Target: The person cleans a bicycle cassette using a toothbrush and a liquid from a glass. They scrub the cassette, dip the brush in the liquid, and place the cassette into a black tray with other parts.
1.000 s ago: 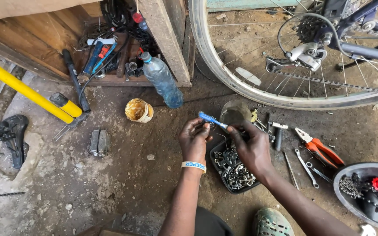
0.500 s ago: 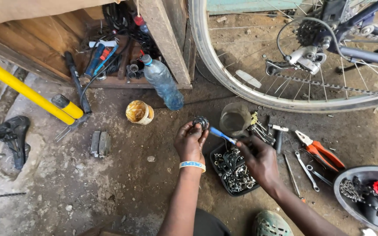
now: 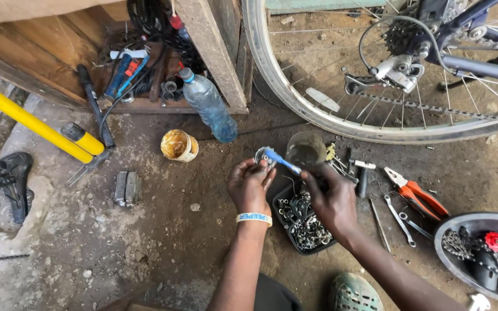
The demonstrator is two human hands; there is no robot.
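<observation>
Compared with half a second earlier, both hands are sitting slightly higher, and the blue-handled brush (image 3: pixel 279 159) is now lying across the small round metal part (image 3: pixel 262 155) rather than beside it. Left hand (image 3: pixel 250 185) is reaching forward from the lower edge, wrist straight, a pale wristband (image 3: pixel 254 217) around it; its grip is clamped on the round part, held above the ground just beside a murky clear cup (image 3: pixel 305 151). Right hand (image 3: pixel 332 198) is angling in from the lower right, its grip closed on the brush's lower end, bristled tip touching the part.

Below the hands, one black tray (image 3: pixel 305 222) of bolts and nuts is resting on bare, oil-stained dirt ground (image 3: pixel 162 230). One bicycle wheel (image 3: pixel 295 98) with chain and derailleur is standing behind. One plastic water bottle (image 3: pixel 207 106) is leaning at a wooden box (image 3: pixel 59 63); one open tin (image 3: pixel 178 145) is sitting near it. One pair of orange-handled pliers (image 3: pixel 419 193) and two small spanners (image 3: pixel 402 216) are lying to the right, beside one grey bowl (image 3: pixel 462 227) of drivetrain parts.
</observation>
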